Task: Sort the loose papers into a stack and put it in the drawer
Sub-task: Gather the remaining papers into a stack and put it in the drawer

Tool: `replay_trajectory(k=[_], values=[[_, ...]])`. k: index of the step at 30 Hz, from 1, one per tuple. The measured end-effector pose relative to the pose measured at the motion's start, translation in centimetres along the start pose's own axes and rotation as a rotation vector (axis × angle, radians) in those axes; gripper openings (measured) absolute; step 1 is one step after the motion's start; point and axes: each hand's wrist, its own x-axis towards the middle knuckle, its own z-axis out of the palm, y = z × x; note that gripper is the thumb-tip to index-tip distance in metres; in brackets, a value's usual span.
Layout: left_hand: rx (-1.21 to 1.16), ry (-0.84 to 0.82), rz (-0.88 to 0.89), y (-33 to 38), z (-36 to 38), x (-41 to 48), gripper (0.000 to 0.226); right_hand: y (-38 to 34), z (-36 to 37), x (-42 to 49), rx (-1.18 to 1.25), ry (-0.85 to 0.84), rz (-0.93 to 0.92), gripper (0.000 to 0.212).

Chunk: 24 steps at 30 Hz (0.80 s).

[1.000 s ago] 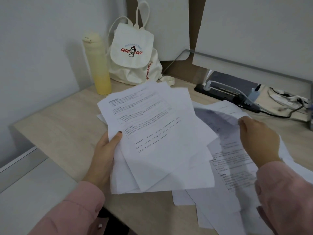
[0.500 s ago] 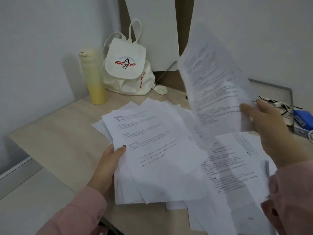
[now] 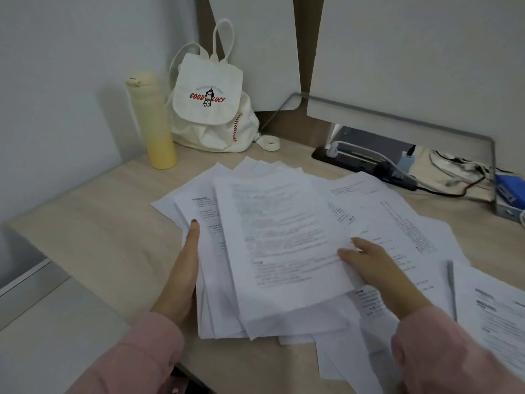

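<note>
Pale wood counter (image 3: 93,223) in a white-walled corner carries the paper stack (image 3: 272,251), fanned and uneven, near its front edge. The left hand (image 3: 181,277) holds the stack's left edge, thumb on top. The right hand (image 3: 375,268) lies on the top sheet's right edge; whether its fingers pinch I cannot tell. The sheets look light, floppy and slippery, so they are probably best squared by both long edges. Loose sheets (image 3: 397,211) and a pen (image 3: 451,285) lie to the right. A yellow bottle (image 3: 153,120), a canvas backpack (image 3: 210,109) and a power strip (image 3: 360,163) stand behind.
</note>
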Motion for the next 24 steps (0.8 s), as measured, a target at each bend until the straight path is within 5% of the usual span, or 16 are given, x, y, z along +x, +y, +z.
replay_trajectory(k=[2, 7, 13, 17, 24], values=[[0.044, 0.034, 0.022, 0.0, 0.1, 0.3, 0.026, 0.3, 0.8, -0.4, -0.072, -0.052, 0.003, 0.015], [0.229, 0.089, 0.088, -0.7, -0.7, 1.1, 0.039, 0.9, 0.6, 0.4, -0.136, -0.034, -0.041, 0.03], [0.33, 0.127, 0.181, -0.9, -1.4, 1.9, 0.037, 1.2, -3.5, 3.2, 0.029, 0.193, 0.016, 0.04], [0.376, 0.149, 0.207, -0.8, -1.6, 2.3, 0.031, 0.7, -4.0, 4.6, 0.325, 0.109, 0.119, 0.037], [0.444, 0.181, 0.181, -1.1, -1.7, 2.3, 0.036, -0.8, -2.9, 6.7, 0.355, 0.106, 0.189, 0.015]])
